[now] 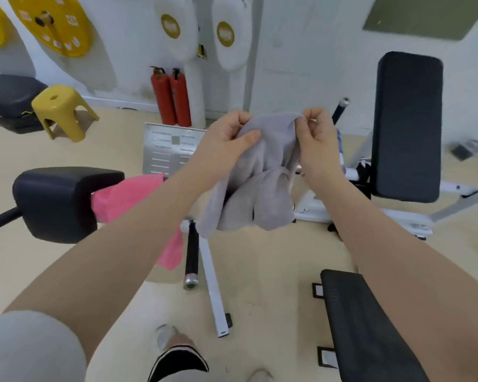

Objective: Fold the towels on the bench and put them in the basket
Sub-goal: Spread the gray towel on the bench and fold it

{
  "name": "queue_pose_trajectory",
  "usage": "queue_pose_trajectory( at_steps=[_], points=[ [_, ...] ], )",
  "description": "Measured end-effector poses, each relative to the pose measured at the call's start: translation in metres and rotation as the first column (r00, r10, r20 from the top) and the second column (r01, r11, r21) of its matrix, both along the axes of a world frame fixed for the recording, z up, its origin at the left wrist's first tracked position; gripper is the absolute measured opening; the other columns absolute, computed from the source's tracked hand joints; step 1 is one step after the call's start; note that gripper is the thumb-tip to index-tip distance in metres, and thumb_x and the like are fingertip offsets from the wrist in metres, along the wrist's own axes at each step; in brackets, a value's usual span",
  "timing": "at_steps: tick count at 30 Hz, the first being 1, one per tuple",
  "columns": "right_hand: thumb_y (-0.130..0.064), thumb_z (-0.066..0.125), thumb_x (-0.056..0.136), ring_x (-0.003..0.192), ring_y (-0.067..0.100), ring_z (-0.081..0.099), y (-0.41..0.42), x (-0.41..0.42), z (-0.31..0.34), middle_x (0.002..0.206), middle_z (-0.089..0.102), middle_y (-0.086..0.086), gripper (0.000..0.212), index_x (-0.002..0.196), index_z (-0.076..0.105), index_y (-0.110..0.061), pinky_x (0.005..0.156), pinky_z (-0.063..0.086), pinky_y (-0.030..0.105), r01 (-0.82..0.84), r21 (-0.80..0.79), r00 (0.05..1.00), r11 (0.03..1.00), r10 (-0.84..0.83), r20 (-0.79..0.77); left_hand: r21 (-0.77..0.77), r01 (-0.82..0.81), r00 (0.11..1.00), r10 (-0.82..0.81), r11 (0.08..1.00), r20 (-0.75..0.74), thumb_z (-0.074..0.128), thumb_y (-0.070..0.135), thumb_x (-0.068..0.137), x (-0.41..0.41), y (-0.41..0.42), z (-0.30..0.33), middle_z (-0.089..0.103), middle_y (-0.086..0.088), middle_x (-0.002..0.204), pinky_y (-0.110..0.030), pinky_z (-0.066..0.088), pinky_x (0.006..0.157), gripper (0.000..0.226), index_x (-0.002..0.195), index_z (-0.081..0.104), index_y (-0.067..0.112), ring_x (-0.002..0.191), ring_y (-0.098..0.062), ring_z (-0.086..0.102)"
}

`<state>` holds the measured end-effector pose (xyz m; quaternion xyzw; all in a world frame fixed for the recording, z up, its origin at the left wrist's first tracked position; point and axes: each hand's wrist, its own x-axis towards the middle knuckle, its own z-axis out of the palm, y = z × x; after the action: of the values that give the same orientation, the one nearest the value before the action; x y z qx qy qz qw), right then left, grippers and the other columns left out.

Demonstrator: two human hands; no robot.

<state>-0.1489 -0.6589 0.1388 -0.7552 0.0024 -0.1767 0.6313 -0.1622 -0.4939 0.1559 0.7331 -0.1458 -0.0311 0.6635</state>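
At chest height in front of the person, a grey towel (255, 175) hangs bunched and unfolded between both hands, clear of any surface. The left hand (226, 142) grips one part of its top edge, thumb pressed over the cloth and fingers curled behind it. The right hand (313, 136) pinches the top edge close by, fingers curled around the fabric. The two hands are near each other, so the towel is not spread out; its lower part droops in loose lobes.

Progress assessment: the task appears to be at an early stage. No fold is visible in the grey towel. A pink towel (138, 199) is draped, unfolded, beside a black pad (58, 199) at the left, with one end hanging toward the floor (260, 266). No folded towel is visible, and the basket is not in view, so its contents cannot be judged.

Remaining work, as a judgement: find the corners of the grey towel, spread it, fold it and place it in the basket; then repeat the sequence for the pink towel.
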Motion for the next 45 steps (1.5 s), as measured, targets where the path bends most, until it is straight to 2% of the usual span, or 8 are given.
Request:
queue_pose_trajectory(
  at_steps=[14,18,22,28,33,37,42,45],
  points=[
    [-0.017,0.049,0.092,0.071,0.009,0.047,-0.236,0.050,-0.056,0.079,0.053,-0.007,0.002,0.090,0.049,-0.018,0.066,0.037,0.022,0.261,-0.291,0.913,0.920,-0.333,-0.234,0.133,0.319,0.924,-0.277,0.938,-0.264,0.056,0.009,0.091,0.088,-0.227,-0.067,0.054,-0.001,0.078,-0.022,0.037,0.064,0.016,0.095,0.050,0.024,0.075,-0.014,0.045],
    [-0.014,0.048,0.093,0.081,0.015,0.049,-0.297,0.114,-0.070,0.090,0.055,0.000,0.008,0.100,0.051,-0.012,0.070,0.035,0.022,0.198,-0.502,0.886,0.842,-0.373,-0.275,0.194,0.352,0.911,-0.288,0.916,-0.294,0.059,0.013,0.089,0.176,-0.293,-0.086,0.056,0.007,0.082,-0.019,0.040,0.066,0.026,0.113,0.052,0.018,0.075,-0.006,0.051],
    [-0.005,0.048,0.087,0.088,0.017,0.051,-0.355,0.182,-0.070,0.096,0.055,0.002,0.022,0.109,0.051,-0.010,0.071,0.036,0.024,0.169,-0.497,0.821,0.851,-0.401,-0.408,0.265,0.464,0.867,-0.372,0.845,-0.331,0.058,0.012,0.090,0.265,-0.355,-0.085,0.056,0.006,0.080,-0.016,0.040,0.070,0.020,0.109,0.059,0.016,0.083,-0.009,0.052],
    [-0.006,0.052,0.084,0.075,0.014,0.048,-0.435,0.249,-0.058,0.077,0.054,-0.006,0.012,0.088,0.056,-0.016,0.058,0.037,0.019,0.109,-0.501,0.785,0.858,-0.383,-0.486,0.292,0.619,0.785,-0.569,0.729,-0.246,0.054,0.010,0.092,0.356,-0.440,-0.062,0.054,0.006,0.072,-0.011,0.040,0.061,0.023,0.107,0.057,0.028,0.063,-0.005,0.050],
    [-0.008,0.051,0.085,0.068,0.015,0.042,-0.503,0.291,-0.058,0.082,0.053,0.000,0.011,0.079,0.046,-0.016,0.055,0.033,0.023,0.145,-0.468,0.797,0.872,-0.383,-0.468,0.268,0.615,0.788,-0.569,0.742,-0.234,0.044,0.000,0.091,0.403,-0.508,-0.048,0.052,0.007,0.073,-0.002,0.036,0.053,0.024,0.104,0.058,0.015,0.052,0.010,0.047],
    [-0.016,0.058,0.085,0.074,0.013,0.044,-0.562,0.324,-0.070,0.085,0.050,-0.004,0.012,0.089,0.046,-0.018,0.062,0.035,0.025,-0.060,-0.446,0.805,0.893,-0.221,-0.550,0.163,0.599,0.784,-0.533,0.784,-0.318,0.047,0.003,0.089,0.437,-0.556,-0.048,0.057,0.003,0.080,-0.013,0.041,0.062,0.022,0.080,0.061,0.017,0.069,-0.005,0.051],
    [-0.020,0.046,0.090,0.085,0.025,0.050,-0.635,0.357,-0.094,0.086,0.053,0.001,0.007,0.084,0.048,-0.016,0.073,0.035,0.031,-0.393,-0.685,0.634,0.613,-0.359,-0.685,0.125,0.486,0.787,-0.371,0.865,-0.493,0.053,0.023,0.088,0.473,-0.608,-0.060,0.054,-0.005,0.091,-0.014,0.039,0.048,0.014,0.079,0.064,0.020,0.066,-0.011,0.049],
    [-0.014,0.042,0.092,0.085,0.023,0.053,-0.657,0.382,-0.087,0.090,0.059,0.002,0.013,0.092,0.055,-0.016,0.072,0.035,0.028,-0.219,-0.684,0.711,0.696,-0.367,-0.600,0.290,0.640,0.696,-0.377,0.712,-0.611,0.044,0.041,0.093,0.485,-0.624,-0.067,0.060,0.003,0.077,-0.014,0.039,0.047,0.031,0.097,0.065,0.018,0.058,-0.008,0.050]
  ],
)
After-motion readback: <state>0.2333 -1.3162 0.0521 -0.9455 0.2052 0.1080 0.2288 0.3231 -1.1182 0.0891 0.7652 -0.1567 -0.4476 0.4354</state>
